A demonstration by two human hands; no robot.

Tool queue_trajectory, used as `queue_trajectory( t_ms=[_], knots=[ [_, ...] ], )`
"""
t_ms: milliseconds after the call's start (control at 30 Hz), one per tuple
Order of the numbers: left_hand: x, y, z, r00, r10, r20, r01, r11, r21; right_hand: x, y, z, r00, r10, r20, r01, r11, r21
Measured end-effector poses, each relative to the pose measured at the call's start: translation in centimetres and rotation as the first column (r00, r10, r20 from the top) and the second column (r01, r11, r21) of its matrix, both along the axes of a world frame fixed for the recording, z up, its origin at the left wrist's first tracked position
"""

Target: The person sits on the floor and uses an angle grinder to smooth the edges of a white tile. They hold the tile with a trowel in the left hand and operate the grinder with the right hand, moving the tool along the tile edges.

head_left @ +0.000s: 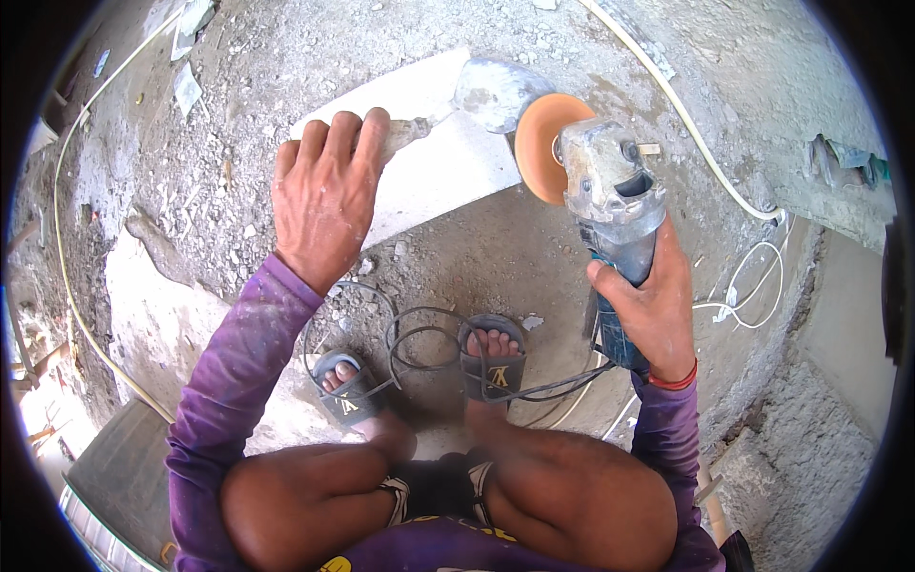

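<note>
My left hand (329, 191) is closed round the worn handle (407, 134) of a trowel. Its rounded grey metal blade (500, 93) points right, over a white flat panel (448, 181) lying on the ground. In my right hand (658, 305) is an angle grinder (615, 205), gripped by its dark body, its dusty metal head pointing away from me. The orange disc (548, 148) on the grinder stands at the right edge of the trowel blade and overlaps it in view. I cannot tell whether disc and blade touch, or whether the disc is spinning.
A dark power cord (419, 334) loops round my sandalled feet. Rubble (243, 124) covers the ground at the left. Pale cables (658, 81) run along both sides, and a thin white wire (758, 286) coils at the right. A grey container (119, 477) stands at the lower left.
</note>
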State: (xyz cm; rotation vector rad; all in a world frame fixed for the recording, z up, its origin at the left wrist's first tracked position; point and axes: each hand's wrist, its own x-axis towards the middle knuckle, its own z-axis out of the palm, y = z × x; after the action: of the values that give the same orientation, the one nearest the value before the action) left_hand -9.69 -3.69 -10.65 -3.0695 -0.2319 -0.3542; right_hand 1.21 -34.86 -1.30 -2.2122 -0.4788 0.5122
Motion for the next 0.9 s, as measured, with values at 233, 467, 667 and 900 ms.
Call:
queue_trajectory(
  t_ms=[233, 467, 667, 900],
  knots=[
    [0.1, -0.1, 0.2, 0.999, 0.004, -0.037, -0.002, 0.999, 0.036, 0.1, 0.3, 0.2, 1.0, 0.023, 0.01, -0.023, 1.0, -0.003],
    [0.2, -0.2, 0.3, 1.0, -0.003, -0.005, 0.003, 1.0, 0.02, 0.1, 0.4, 0.2, 0.999, 0.038, 0.001, -0.038, 0.999, -0.005],
    [0.2, -0.2, 0.4, 1.0, -0.009, -0.008, 0.01, 0.999, 0.038, 0.1, 0.9, 0.5, 0.999, 0.054, 0.0, -0.054, 0.998, -0.02],
    [0.2, -0.1, 0.1, 1.0, -0.005, -0.006, 0.006, 0.998, 0.055, 0.0, 0.9, 0.5, 0.999, 0.051, -0.007, -0.051, 0.998, -0.027]
  ],
)
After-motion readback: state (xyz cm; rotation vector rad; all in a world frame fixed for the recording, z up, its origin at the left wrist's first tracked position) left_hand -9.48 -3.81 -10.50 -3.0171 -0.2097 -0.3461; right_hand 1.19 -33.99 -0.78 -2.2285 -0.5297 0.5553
